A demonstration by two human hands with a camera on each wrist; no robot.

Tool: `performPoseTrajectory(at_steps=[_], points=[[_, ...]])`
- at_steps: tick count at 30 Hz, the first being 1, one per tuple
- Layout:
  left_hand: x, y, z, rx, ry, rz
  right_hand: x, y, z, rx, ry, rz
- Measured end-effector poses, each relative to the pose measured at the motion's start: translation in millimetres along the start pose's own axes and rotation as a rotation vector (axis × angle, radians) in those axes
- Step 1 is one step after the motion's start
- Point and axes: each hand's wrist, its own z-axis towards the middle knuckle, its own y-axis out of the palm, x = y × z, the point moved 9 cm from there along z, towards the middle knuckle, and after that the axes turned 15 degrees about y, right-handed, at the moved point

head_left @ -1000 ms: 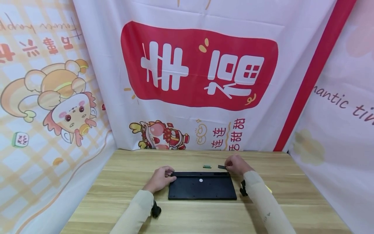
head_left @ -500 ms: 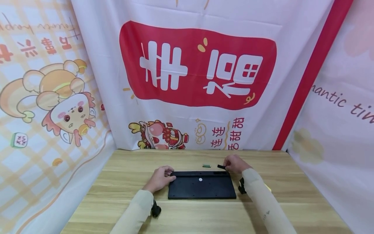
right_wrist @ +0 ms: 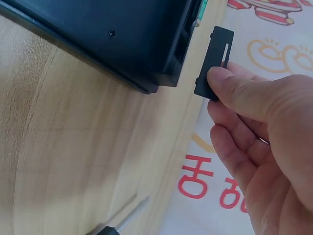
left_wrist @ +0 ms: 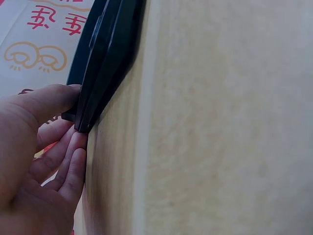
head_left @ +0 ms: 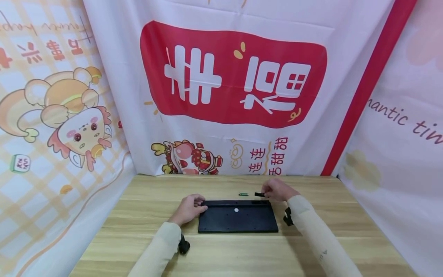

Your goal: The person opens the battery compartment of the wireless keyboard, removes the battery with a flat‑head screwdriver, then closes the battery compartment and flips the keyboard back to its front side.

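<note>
A black keyboard (head_left: pixel 238 221) lies face down on the wooden table, its underside with screw holes and a white round sticker showing. My left hand (head_left: pixel 189 209) grips its far left corner. In the left wrist view the thumb (left_wrist: pixel 61 98) presses on the upper face, while the fingers sit against the edge. Beyond the far right corner, my right hand (head_left: pixel 278 189) pinches a small black battery cover (right_wrist: pixel 215 61) by one end, above the table. The cover has a narrow slot and small side tabs. A green battery (head_left: pixel 243 194) lies behind the keyboard.
A screwdriver (right_wrist: pixel 131 214) with a metal shaft shows at the bottom of the right wrist view. Behind the wooden table (head_left: pixel 221 250) hangs a printed cloth (head_left: pixel 235 150), with more cloth at both sides.
My right hand has shifted slightly left with the battery cover, which has turned in the fingers. The left hand keeps its grip on the keyboard. The head view tilts slightly.
</note>
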Motion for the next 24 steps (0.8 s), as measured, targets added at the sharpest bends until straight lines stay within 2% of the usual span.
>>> performPoseTrajectory(at_steps=[11,19,24], points=[[3.4,-5.1,3.6,0.001,0.005,0.008,-22.2,-5.5,-11.2,-0.014,-0.114,0.025],[-0.1,-1.2,1.4,-0.02,0.006,0.018,-25.5,4.3,-18.3,-0.006,-0.176,0.05],[-0.5,0.5,-0.8,-0.014,-0.002,0.005,-24.8,8.7,-21.7,-0.001,-0.187,0.044]])
